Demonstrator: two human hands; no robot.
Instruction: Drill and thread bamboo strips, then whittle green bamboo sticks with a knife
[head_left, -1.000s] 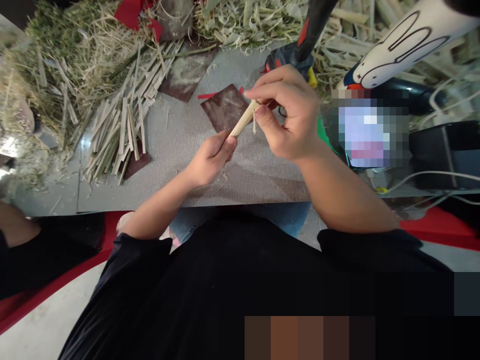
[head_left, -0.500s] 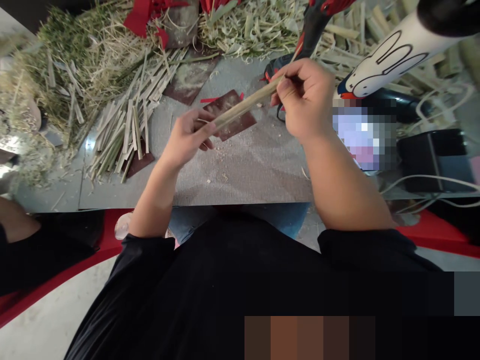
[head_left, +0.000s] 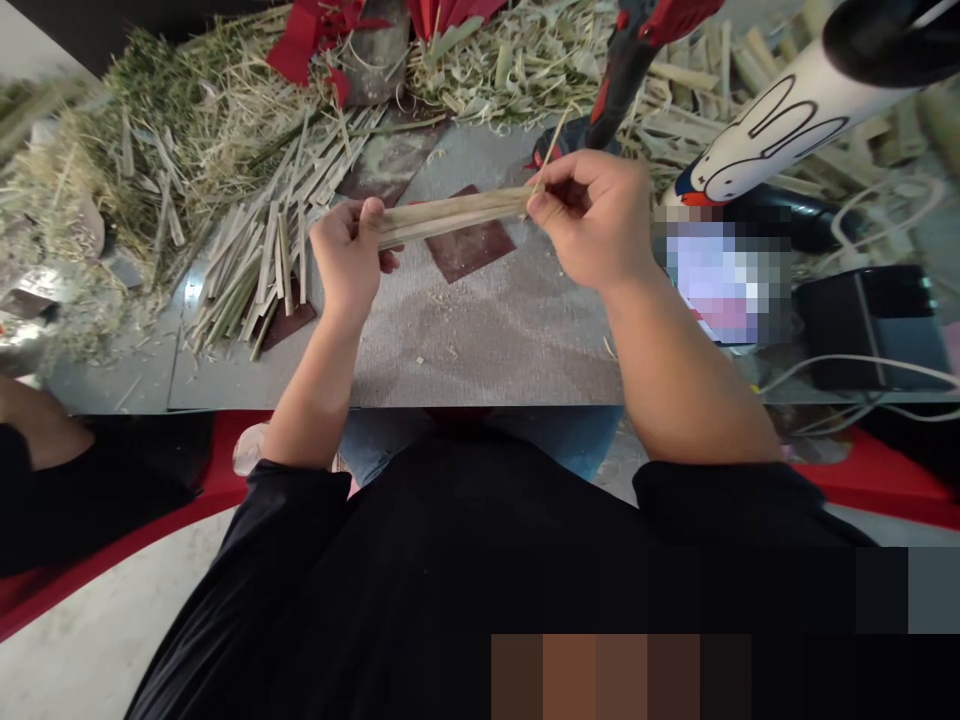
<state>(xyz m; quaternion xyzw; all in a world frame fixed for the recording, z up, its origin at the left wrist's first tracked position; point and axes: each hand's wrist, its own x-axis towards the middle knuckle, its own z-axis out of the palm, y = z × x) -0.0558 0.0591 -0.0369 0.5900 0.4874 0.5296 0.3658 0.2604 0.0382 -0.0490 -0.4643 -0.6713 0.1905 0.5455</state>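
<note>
A small bundle of flat, pale bamboo strips [head_left: 454, 212] is held up above the table between both my hands. My left hand [head_left: 346, 255] is closed around its left end, thumb on top and fingers behind. At the other end my right hand [head_left: 600, 222] is closed in a pinch, its fingertips at the strip ends. A thin sliver [head_left: 553, 145] sticks up from the right fingertips; its lower end is hidden by them. Below the bundle lies a square brown sheet [head_left: 472, 250] that looks like sandpaper. A heap of loose strips [head_left: 262, 265] lies left of my left hand.
Shavings [head_left: 502, 70] and a red-and-black power tool [head_left: 615, 95] lie at the back. On the right are a white bottle with a rabbit drawing [head_left: 780, 130], a blurred lit screen [head_left: 712, 280], a black box [head_left: 874, 325] and white cables. Another person's arm [head_left: 41, 425] shows at left.
The bundle has turned from a slant to nearly level. My left hand has moved up and left, my right hand slightly down and left. The thin sliver now stands out more clearly.
</note>
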